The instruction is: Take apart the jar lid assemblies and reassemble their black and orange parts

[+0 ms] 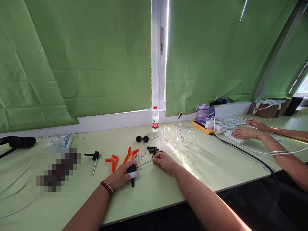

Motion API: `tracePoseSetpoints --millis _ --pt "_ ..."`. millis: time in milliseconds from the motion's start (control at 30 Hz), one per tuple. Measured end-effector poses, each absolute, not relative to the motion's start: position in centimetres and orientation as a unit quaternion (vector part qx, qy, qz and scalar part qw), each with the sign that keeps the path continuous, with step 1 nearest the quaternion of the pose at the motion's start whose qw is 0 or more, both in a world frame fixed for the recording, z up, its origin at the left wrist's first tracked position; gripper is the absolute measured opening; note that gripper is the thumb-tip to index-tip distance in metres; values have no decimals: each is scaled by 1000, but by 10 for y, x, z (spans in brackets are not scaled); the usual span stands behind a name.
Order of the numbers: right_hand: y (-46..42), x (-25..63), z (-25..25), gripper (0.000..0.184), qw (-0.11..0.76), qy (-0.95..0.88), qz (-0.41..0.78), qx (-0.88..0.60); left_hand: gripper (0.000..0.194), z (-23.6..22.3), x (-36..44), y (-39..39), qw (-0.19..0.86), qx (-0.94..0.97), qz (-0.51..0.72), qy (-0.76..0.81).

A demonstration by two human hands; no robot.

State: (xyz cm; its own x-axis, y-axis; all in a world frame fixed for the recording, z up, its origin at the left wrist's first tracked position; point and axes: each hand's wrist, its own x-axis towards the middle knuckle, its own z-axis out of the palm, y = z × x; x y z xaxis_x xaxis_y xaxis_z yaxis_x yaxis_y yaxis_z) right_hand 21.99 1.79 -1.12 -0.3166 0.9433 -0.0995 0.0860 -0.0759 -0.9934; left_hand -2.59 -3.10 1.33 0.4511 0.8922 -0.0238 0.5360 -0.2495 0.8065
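Observation:
My left hand (pixel 120 175), with white tape round one finger, is closed on a black block (pixel 131 169) that has a dark handle pointing down. From the block a thin metal rod (pixel 144 163) runs to the right, and the fingertips of my right hand (pixel 165 162) pinch its far end. A similar black piece with a metal rod (pixel 95 157) lies to the left. Beyond my hands are several orange plastic parts (pixel 115 160), metal pins (pixel 138 158), tiny hardware and black ridged pieces (pixel 154 150), partly hidden by my right hand.
Dark round glasses (pixel 142 139), a water bottle (pixel 155 119) and several clear upturned glasses (pixel 191 138) stand farther back. A yellow-edged power strip (pixel 202 127) trails cables rightward. At right, a co-worker's hands (pixel 249 132) rest on stacked papers (pixel 237 137). Left are white cables and a blurred patch.

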Motion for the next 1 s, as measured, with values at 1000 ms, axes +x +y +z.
tracePoseSetpoints --millis 1000 --pt "11 216 -6 29 324 -630 508 -490 33 18 -27 -31 358 781 222 461"
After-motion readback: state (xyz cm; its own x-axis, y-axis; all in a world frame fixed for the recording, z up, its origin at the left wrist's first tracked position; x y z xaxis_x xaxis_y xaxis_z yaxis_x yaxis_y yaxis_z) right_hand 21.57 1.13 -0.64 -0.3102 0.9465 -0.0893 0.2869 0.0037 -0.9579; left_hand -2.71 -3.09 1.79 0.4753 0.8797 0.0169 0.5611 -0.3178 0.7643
